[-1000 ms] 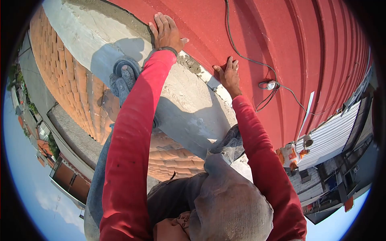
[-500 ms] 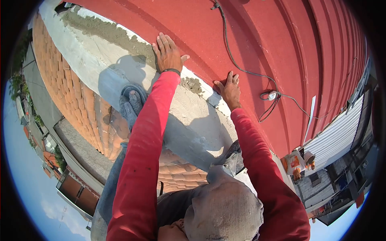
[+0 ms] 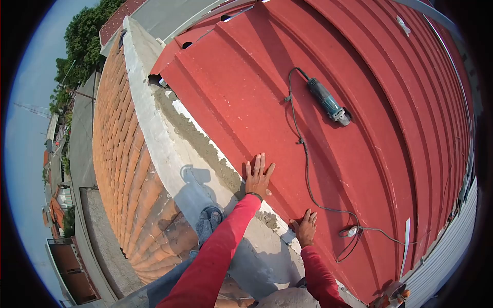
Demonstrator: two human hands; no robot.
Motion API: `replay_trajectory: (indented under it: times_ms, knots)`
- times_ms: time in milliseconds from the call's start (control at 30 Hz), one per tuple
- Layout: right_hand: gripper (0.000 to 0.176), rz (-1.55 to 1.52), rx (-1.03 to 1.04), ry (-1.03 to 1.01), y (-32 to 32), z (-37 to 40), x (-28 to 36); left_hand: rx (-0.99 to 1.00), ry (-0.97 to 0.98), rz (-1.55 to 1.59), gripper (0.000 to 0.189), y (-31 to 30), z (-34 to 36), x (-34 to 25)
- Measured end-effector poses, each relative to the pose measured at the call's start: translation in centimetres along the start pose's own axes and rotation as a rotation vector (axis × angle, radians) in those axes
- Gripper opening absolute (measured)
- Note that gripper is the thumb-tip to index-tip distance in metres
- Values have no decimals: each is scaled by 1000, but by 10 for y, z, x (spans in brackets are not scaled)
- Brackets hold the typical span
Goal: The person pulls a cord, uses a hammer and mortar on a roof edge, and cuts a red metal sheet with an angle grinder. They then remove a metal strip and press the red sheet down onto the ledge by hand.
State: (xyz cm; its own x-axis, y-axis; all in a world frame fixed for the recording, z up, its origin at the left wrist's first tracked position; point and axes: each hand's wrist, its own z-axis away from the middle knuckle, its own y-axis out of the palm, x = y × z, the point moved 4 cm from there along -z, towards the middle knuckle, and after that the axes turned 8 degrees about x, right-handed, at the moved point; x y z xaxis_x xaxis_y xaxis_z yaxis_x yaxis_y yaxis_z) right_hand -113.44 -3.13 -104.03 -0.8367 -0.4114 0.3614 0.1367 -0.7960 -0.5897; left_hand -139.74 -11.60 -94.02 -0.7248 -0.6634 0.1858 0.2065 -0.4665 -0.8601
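Note:
My left hand [image 3: 258,177] lies flat with fingers spread on the edge of the red metal roof sheet [image 3: 226,108], holding nothing. Lower and to the right, my right hand [image 3: 305,229] rests on the same sheet, its fingers stretched out. Beside the left hand runs a strip of wet grey mortar [image 3: 197,138] along the joint between sheet and wall top. A smaller patch of mortar [image 3: 267,219] sits between the two hands. Up on the sheet lies an angle grinder [image 3: 328,101], touched by neither hand. Its black cable [image 3: 308,174] trails down past my right hand.
The pale concrete ledge [image 3: 154,126] carries my foot [image 3: 208,222]. Orange clay tiles [image 3: 120,169] slope away on the left. A plug connection [image 3: 353,232] and a thin white strip [image 3: 405,241] lie on the sheet at right. Raised ribs cross the red roof.
My view has tilted up and toward the roof, bringing the angle grinder into sight. Both hands stay pressed at about the same places on the sheet.

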Motion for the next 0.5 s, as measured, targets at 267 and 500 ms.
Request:
replay_trajectory:
  times_ms: [267,500]
  knots:
    - [104,24,-61,62,13,-8,5,67,-6,2,119,12,-24,-6]
    - [101,-37,-61,67,1,3,-2,36,52,-68,119,14,-21,-12]
